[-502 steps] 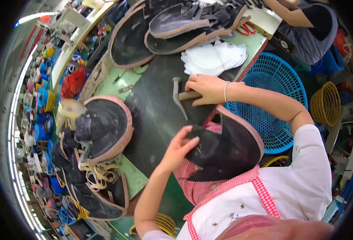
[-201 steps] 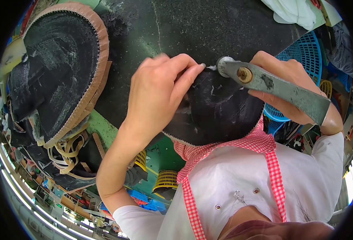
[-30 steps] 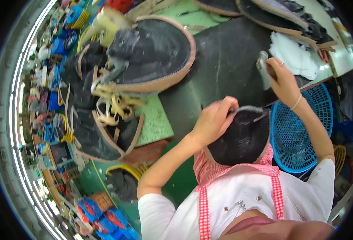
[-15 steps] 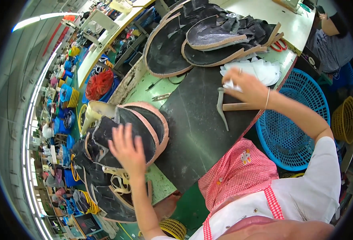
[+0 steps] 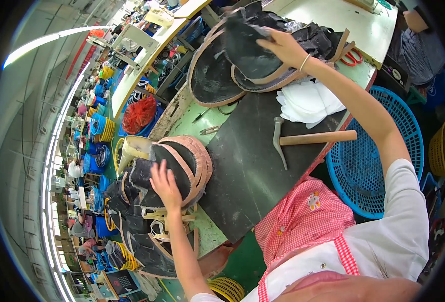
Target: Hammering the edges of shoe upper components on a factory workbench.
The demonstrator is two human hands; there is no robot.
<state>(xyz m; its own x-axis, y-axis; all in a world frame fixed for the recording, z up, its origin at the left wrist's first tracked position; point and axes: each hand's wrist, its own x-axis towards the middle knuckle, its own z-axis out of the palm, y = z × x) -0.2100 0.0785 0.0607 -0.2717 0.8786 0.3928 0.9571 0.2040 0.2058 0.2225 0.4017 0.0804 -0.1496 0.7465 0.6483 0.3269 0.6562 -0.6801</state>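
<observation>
My right hand [image 5: 285,49] reaches over the far pile and grips a black curved panel [image 5: 247,53] with a tan edge, lifted and slightly blurred. Beneath it lies a pile of similar black panels [image 5: 207,75], some creased. On the left, my left hand [image 5: 166,187] rests with fingers stretched out on a stack of black panels [image 5: 199,156] with pinkish-tan rims. A hammer [image 5: 315,138] with a wooden handle lies on the dark work mat [image 5: 242,176], between me and several white cut pieces [image 5: 310,103].
Red-handled scissors [image 5: 352,58] lie beyond the white pieces. Small metal snips [image 5: 210,130] sit on the green tabletop near the mat's far left edge. A blue plastic basket [image 5: 333,166] stands at the table's right. More black pieces and cream straps [image 5: 159,229] lie at the near left.
My right hand has moved from the white pieces and hammer to the far pile and now lifts a black panel. The left hand stays on its stack.
</observation>
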